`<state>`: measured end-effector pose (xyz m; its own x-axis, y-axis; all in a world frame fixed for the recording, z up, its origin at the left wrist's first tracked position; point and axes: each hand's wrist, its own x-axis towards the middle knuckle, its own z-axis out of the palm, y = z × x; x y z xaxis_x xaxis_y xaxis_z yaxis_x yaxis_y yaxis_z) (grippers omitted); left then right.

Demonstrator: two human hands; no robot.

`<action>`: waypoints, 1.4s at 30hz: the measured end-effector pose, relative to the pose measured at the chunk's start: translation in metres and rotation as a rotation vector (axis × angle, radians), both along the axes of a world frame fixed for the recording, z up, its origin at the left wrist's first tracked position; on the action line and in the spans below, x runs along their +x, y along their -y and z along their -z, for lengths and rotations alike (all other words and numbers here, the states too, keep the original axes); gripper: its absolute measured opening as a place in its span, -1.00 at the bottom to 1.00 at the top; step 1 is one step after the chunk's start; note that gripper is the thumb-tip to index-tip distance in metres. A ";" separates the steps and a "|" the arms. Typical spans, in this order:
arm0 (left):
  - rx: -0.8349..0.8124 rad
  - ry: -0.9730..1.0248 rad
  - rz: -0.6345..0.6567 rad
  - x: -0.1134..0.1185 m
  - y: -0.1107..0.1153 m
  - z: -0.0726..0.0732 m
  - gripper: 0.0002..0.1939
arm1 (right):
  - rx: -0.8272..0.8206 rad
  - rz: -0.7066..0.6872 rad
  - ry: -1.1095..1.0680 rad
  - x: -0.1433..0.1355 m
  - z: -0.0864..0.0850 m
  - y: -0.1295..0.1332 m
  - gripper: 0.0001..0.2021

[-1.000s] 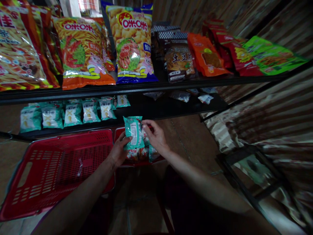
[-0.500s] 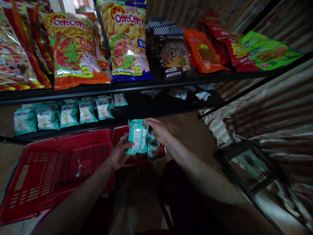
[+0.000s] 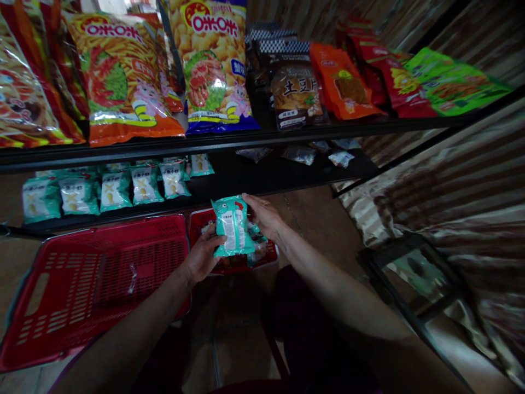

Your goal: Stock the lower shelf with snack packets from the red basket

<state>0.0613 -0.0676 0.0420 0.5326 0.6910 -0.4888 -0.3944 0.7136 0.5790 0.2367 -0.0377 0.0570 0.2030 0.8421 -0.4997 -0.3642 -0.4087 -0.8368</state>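
A small teal snack bag [image 3: 233, 227] is held up between my two hands, its white label panel facing me. My left hand [image 3: 204, 253] grips its lower left edge, thumb across the front. At the upper right corner my right hand [image 3: 264, 214] pinches it, with part of the fingers hidden behind. Below the bag is a small red basket [image 3: 268, 257] with several snack packs inside, partly covered by my hands and the bag. Similar teal bags [image 3: 116, 190] stand in a row on the lower shelf at the left.
A larger red shopping basket [image 3: 141, 262] sits at the left. Big snack bags [image 3: 215, 82] line the upper shelf [image 3: 164, 146]. Small clear packets [image 3: 299, 155] lie on the lower shelf [image 3: 241, 178]. At the right are a dark-framed object [image 3: 414, 273] and corrugated sheeting [image 3: 463, 186].
The teal bag has tilted slightly, its top turning left and its bottom moving right. Both hands keep hold of it. The view has shifted only a little.
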 end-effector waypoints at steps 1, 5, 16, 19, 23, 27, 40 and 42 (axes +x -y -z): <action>-0.016 0.001 -0.018 -0.001 -0.002 -0.001 -0.61 | -0.009 -0.044 -0.009 -0.001 0.001 0.001 -0.64; -0.033 0.028 -0.102 -0.004 -0.009 -0.006 -0.64 | -0.044 -0.194 -0.040 -0.004 0.004 0.007 -0.59; -0.023 0.069 -0.235 -0.008 -0.020 -0.007 -0.55 | 0.039 -0.348 -0.153 -0.009 0.002 0.019 -0.57; -0.009 0.082 -0.223 -0.009 -0.021 -0.007 -0.54 | 0.046 -0.348 -0.153 -0.009 0.004 0.019 -0.57; 0.074 0.062 -0.248 -0.013 -0.029 -0.006 -0.60 | 0.033 -0.314 -0.116 -0.007 0.004 0.018 -0.61; 0.117 0.048 -0.315 -0.019 -0.041 -0.009 -0.73 | 0.018 -0.300 -0.098 -0.007 0.004 0.019 -0.63; 0.084 -0.052 -0.489 -0.027 -0.052 -0.014 -0.75 | 0.046 -0.370 -0.016 -0.013 0.009 0.022 -0.62; 0.071 -0.046 -0.511 -0.029 -0.054 -0.013 -0.77 | 0.049 -0.373 0.002 -0.013 0.009 0.022 -0.65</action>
